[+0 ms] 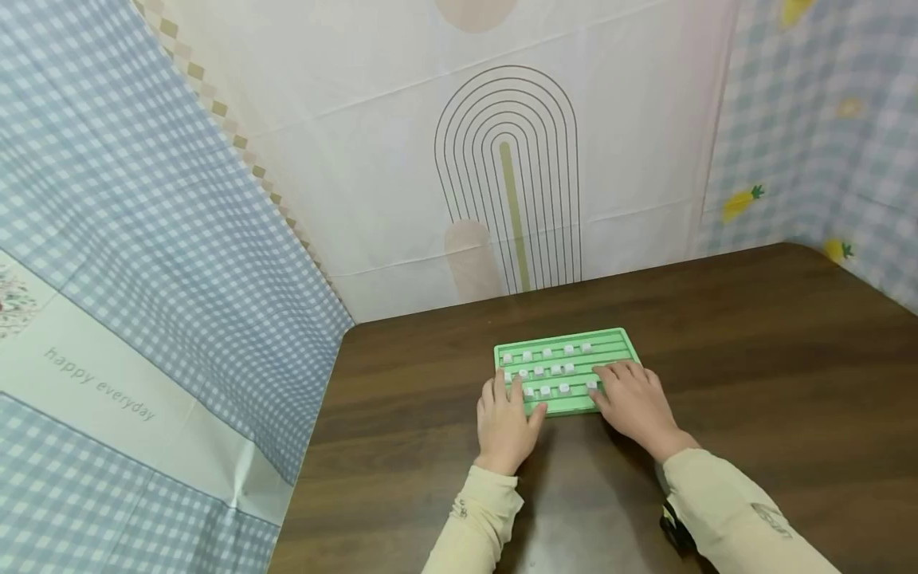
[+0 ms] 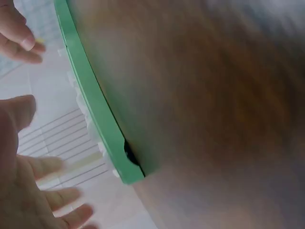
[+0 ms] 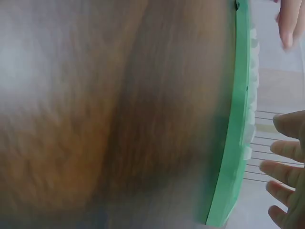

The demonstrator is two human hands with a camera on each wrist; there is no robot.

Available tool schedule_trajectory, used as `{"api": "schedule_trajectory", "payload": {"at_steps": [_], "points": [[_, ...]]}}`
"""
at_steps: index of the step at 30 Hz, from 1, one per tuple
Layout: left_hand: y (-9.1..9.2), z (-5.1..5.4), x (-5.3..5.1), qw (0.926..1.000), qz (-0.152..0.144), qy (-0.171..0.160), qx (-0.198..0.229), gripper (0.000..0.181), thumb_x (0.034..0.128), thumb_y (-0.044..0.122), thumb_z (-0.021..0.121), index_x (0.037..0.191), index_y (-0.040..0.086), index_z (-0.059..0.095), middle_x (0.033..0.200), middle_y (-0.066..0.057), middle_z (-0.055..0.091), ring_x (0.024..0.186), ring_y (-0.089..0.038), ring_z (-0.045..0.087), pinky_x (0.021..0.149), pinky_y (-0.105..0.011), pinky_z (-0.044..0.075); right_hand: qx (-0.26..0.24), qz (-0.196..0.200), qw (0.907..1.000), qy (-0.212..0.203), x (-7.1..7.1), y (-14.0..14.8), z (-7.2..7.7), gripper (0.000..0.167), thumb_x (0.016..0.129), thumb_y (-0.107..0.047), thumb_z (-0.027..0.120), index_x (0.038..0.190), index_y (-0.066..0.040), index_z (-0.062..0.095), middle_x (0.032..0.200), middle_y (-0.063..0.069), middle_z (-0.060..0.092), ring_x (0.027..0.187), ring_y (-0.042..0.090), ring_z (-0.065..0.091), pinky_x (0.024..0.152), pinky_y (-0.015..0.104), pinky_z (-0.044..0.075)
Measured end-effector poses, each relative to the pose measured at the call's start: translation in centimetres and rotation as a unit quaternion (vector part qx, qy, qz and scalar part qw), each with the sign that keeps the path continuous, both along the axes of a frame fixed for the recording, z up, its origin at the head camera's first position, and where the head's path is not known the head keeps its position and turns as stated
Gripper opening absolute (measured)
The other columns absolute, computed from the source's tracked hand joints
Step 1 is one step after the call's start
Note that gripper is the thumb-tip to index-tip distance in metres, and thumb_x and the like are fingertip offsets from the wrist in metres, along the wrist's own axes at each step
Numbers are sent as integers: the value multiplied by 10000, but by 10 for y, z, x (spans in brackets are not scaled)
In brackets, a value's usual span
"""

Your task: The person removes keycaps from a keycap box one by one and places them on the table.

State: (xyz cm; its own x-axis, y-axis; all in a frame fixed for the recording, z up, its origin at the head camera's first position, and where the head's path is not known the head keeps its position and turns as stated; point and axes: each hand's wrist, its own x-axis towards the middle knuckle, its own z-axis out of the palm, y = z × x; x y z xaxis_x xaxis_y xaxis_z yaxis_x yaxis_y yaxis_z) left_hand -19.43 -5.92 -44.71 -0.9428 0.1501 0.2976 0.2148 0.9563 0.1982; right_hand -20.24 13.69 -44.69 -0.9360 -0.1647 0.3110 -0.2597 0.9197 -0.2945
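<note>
A green tray (image 1: 610, 341) with raised rows holds several small white cubes (image 1: 564, 388) in three lines on the table. The left hand (image 1: 504, 426) is over the tray's left end, fingers spread and fairly straight, with nothing in its grasp. Over the right end, the right hand (image 1: 638, 402) has its thumb and fingers apart beside the last cube (image 1: 591, 386) of the near row; whether it touches that cube is unclear. In the left wrist view the left hand (image 2: 28, 186) is beside the green edge (image 2: 90, 90); the right wrist view shows the right hand (image 3: 288, 167) with fingers extended.
Dark wooden table (image 1: 402, 446) under the tray. A white cloth with arch lines (image 1: 387, 159) hangs behind it, and blue checked cloth (image 1: 215, 239) hangs at the left and right. A black object (image 1: 676, 528) shows under the right sleeve.
</note>
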Motion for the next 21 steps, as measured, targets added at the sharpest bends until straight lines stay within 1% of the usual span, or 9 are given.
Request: {"api": "schedule_trajectory", "payload": {"at_steps": [1,2,5,7,10,12,15,18,21], "points": [[-2,1,1,9999,50,115,-65,516,889,422,565,1249,54,528,1280,-186,480,1138,-322,471,901,-405,437,4,19,10000,12,-2,0,-1,363,867,-241,624,1161,-30,603,1146,188,595,1126,390,476,906,584,359],[-4,1,1,9996,121,209,-134,471,878,396,594,1177,33,563,1174,-182,526,1030,-303,512,821,-369,472,22,19,10000,19,-4,0,-2,336,855,-233,638,1129,-39,621,1108,173,611,1085,374,502,880,569,380],[-10,3,1,9988,252,350,-229,377,835,310,669,1027,-6,595,920,-154,561,802,-273,544,653,-320,497,131,59,9999,-47,-9,0,-4,288,839,-206,651,1078,-45,644,1059,164,627,1014,363,536,821,547,413],[-13,4,1,9989,239,266,-294,347,829,277,680,985,-18,585,842,-145,561,737,-271,558,621,-315,503,274,63,9996,-74,-14,1,-6,264,833,-190,647,1054,-47,651,1032,160,635,971,360,554,793,530,430],[-17,5,-3,9994,87,53,-328,323,839,259,671,938,-32,571,766,-139,570,667,-271,584,583,-318,508,467,112,9988,-63,-19,0,-7,214,831,-157,622,1012,-50,661,964,143,647,877,344,579,722,493,461],[-20,6,-8,9993,20,-226,-311,309,870,259,633,928,-36,563,731,-139,570,627,-272,591,555,-323,505,582,141,9982,-43,-23,-1,-7,175,825,-140,616,973,-60,665,921,121,646,826,322,586,684,472,471],[-24,7,-16,9968,40,-783,-158,318,910,265,573,927,-53,565,698,-163,575,582,-295,591,518,-353,496,761,173,9969,56,-26,-4,-8,112,818,-143,646,911,-83,664,864,89,633,768,295,582,648,455,469],[-26,9,-24,9887,159,-1489,5,348,938,285,522,968,-59,567,725,-191,585,605,-323,596,536,-392,493,900,159,9956,225,-29,-6,-9,94,805,-166,687,869,-102,662,827,69,626,727,274,580,636,445,472],[-28,9,-31,9798,200,-1986,115,367,945,301,507,1005,-58,560,776,-207,600,646,-338,607,565,-412,495,830,210,9950,512,-33,-3,-8,86,801,-164,691,856,-101,675,798,71,634,681,268,588,581,415,478]]}}
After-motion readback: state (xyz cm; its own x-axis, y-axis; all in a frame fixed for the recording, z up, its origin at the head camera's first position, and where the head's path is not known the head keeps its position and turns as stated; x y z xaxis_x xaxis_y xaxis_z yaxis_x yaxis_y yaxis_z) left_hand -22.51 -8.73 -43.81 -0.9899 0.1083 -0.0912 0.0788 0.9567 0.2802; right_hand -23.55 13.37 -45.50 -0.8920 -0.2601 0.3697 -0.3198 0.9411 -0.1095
